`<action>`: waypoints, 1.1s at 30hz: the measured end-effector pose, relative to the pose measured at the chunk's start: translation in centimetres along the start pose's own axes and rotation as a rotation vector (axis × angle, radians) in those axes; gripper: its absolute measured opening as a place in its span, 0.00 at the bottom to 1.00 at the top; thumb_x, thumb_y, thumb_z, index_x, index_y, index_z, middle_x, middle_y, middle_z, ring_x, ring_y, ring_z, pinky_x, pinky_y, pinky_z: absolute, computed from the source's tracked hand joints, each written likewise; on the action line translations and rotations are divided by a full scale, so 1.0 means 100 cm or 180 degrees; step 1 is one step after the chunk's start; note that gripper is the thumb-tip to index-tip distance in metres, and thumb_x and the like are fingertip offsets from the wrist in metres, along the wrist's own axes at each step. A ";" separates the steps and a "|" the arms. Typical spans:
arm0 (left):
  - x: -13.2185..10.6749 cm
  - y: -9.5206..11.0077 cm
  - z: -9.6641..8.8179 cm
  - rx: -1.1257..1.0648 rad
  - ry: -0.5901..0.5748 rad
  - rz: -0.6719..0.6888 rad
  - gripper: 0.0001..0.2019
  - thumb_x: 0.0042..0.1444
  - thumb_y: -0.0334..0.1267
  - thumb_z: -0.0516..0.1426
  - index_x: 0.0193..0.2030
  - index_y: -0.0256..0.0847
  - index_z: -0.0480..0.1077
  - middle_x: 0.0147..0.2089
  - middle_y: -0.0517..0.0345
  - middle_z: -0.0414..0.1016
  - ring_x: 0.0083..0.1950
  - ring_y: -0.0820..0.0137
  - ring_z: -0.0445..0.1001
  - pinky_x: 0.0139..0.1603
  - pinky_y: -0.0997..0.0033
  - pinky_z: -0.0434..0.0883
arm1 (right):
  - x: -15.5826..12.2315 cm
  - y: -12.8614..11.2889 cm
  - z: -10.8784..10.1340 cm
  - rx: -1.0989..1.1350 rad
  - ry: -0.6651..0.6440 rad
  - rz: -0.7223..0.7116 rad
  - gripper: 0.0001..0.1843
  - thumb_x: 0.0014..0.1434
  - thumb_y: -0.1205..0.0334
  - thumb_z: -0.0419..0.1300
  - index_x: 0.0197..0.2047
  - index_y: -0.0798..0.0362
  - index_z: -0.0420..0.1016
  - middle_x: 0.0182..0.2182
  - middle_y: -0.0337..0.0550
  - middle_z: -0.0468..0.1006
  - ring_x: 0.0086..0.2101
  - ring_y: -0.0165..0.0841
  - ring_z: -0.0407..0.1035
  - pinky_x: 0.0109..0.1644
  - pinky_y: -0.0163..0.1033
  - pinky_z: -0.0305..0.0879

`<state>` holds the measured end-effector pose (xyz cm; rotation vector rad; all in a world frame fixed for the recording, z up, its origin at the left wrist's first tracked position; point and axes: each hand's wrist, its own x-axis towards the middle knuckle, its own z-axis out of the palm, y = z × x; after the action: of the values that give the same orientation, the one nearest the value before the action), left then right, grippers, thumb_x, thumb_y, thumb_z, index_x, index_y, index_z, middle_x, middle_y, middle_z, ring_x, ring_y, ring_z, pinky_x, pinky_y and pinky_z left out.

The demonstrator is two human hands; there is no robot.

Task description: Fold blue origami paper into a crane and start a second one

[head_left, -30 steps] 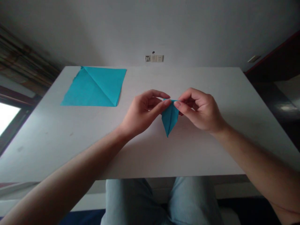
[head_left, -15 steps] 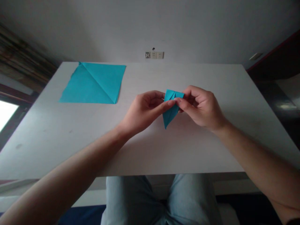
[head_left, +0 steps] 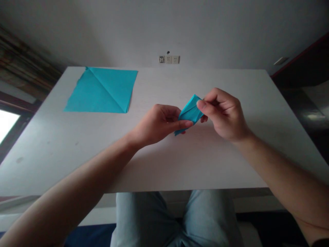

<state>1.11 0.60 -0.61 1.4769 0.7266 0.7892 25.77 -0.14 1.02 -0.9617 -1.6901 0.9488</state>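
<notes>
A small piece of folded blue paper is held above the table between both hands, tilted with its upper end toward the right. My left hand pinches its lower part, thumb across the front and fingers mostly behind. Thumb and index finger of my right hand grip the upper right edge. Crease lines show on the paper's front face; its back is hidden.
Larger blue paper sheets with a diagonal crease lie at the table's far left. The white table meets a wall with power sockets. Below the near edge are the person's legs.
The folded paper has turned clockwise, its top swinging right and its lower tip moving left. My right hand has shifted slightly up and right; my left thumb now sits lower on the paper.
</notes>
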 end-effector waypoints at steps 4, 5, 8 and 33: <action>0.001 0.000 -0.005 -0.0040 0.0124 0.0035 0.24 0.60 0.58 0.86 0.35 0.44 0.86 0.34 0.54 0.87 0.32 0.65 0.84 0.32 0.65 0.81 | 0.004 0.006 -0.002 0.0191 0.0037 -0.0084 0.32 0.72 0.30 0.82 0.34 0.42 0.74 0.26 0.35 0.74 0.27 0.34 0.68 0.31 0.46 0.64; 0.001 0.000 -0.006 -0.0063 0.0195 0.0049 0.23 0.59 0.58 0.86 0.37 0.43 0.87 0.35 0.53 0.89 0.34 0.65 0.86 0.35 0.64 0.84 | 0.005 0.008 -0.003 0.0238 0.0096 -0.0096 0.32 0.72 0.31 0.82 0.34 0.42 0.74 0.26 0.34 0.74 0.26 0.33 0.67 0.31 0.46 0.64; 0.003 -0.003 -0.013 -0.0074 0.0408 0.0087 0.22 0.58 0.54 0.87 0.40 0.42 0.88 0.37 0.52 0.91 0.38 0.63 0.90 0.42 0.63 0.88 | 0.008 0.016 -0.009 0.0279 0.0192 -0.0055 0.32 0.73 0.31 0.81 0.34 0.42 0.73 0.27 0.34 0.74 0.27 0.33 0.66 0.32 0.45 0.66; 0.010 0.000 -0.024 -0.0127 0.1120 0.0602 0.31 0.57 0.67 0.86 0.42 0.41 0.87 0.43 0.52 0.91 0.41 0.70 0.86 0.47 0.70 0.85 | 0.013 0.033 -0.025 -0.0470 -0.1692 -0.0169 0.19 0.70 0.50 0.82 0.34 0.44 0.81 0.27 0.33 0.78 0.26 0.32 0.66 0.30 0.42 0.58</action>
<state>-0.32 2.79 -0.48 1.3997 0.8339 1.2218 28.42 2.71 -0.86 -0.7941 -2.2437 1.1225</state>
